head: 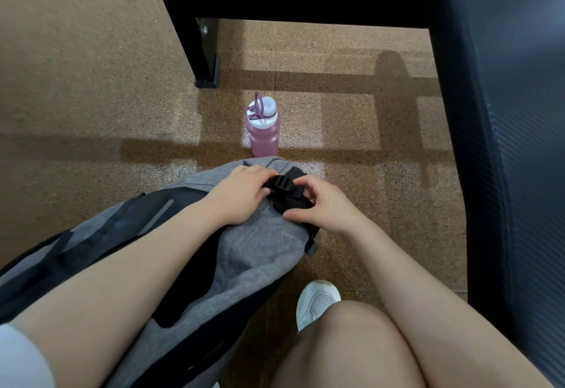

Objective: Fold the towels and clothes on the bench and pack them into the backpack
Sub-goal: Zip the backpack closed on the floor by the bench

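Note:
A grey and black backpack [260,253] lies across my lap and the floor, its top end pointing away from me. My left hand [237,195] and my right hand [321,204] meet at that top end, both with fingers curled round a black plastic buckle [282,185] on a black strap. The backpack's opening is hidden under the fabric and my arms. No towels or clothes show.
A pink water bottle [263,127] with a white lid stands on the speckled floor just beyond the backpack. The black padded bench [513,143] runs down the right side, its metal frame leg [201,36] at the top. My white shoe [318,302] sits near my knee.

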